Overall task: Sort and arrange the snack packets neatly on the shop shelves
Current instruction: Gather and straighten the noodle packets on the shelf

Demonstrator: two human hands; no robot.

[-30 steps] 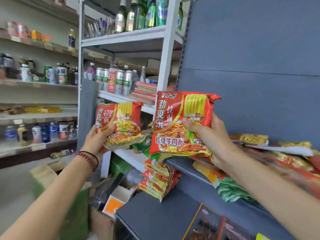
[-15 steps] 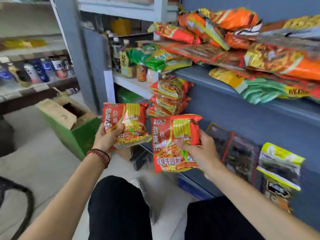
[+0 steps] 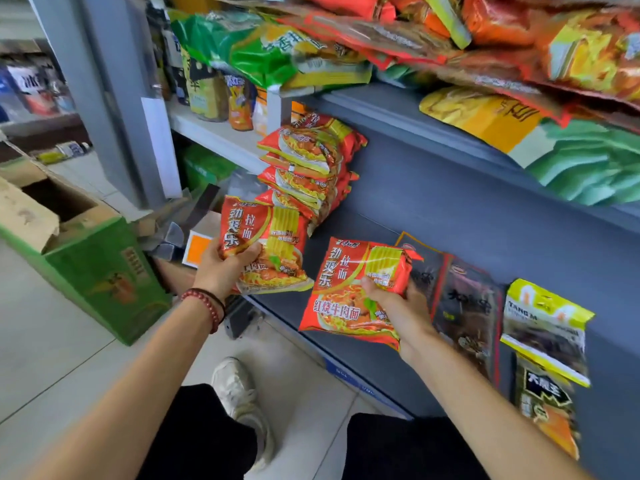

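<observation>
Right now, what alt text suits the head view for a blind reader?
A person's left hand grips one red noodle packet and the right hand a second packet, at a grey shelf bearing a stack of matching packets. An open green box stands nearby.

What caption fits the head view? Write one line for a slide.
Restocking: left hand grips one red noodle packet, right hand a second red packet, beside the matching stack.
</observation>
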